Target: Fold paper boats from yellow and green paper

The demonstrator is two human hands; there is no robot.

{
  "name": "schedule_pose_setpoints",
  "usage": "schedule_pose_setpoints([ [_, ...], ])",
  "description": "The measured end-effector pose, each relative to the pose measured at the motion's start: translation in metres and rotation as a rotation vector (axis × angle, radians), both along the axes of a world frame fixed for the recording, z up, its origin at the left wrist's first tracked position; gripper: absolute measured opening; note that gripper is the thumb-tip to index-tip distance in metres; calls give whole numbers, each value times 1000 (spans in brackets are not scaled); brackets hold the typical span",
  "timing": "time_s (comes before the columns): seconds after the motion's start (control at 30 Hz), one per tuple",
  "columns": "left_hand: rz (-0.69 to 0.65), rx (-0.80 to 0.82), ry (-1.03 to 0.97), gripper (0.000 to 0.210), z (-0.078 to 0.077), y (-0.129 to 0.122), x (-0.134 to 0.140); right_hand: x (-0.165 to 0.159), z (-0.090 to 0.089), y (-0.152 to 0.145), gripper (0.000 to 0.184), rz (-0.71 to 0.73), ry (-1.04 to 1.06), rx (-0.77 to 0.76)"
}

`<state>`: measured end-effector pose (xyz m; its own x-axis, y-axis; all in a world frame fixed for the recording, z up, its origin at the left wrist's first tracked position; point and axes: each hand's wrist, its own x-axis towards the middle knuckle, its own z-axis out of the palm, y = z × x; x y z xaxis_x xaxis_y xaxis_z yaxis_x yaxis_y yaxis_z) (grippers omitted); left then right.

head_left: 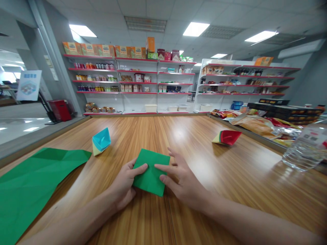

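A folded square of green paper [150,180] is held above the wooden table in front of me. My left hand [126,180] grips its left side, thumb on top and the other fingers hidden underneath. At the right side, my right hand [182,180] has its fingers spread, with the index fingertip on or just over the paper's face and the thumb by its edge. Beyond my hands stand a small blue and yellow folded paper piece [101,140] at left and a red and yellow one [227,137] at right.
A large creased green sheet [33,183] lies at the left of the wooden table [204,211]. On the right are a clear plastic bottle [304,149] and several snack packets [263,126]. Shelves with goods [138,81] stand behind the table.
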<state>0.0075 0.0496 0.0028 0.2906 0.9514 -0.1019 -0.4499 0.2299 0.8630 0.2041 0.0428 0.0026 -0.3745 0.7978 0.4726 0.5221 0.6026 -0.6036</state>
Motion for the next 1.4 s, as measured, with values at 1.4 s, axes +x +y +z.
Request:
schedule_pose_setpoints([
  [1.4, -278, 107, -183, 97, 1, -7, -8, 2, -2, -3, 69, 74, -243, 124],
])
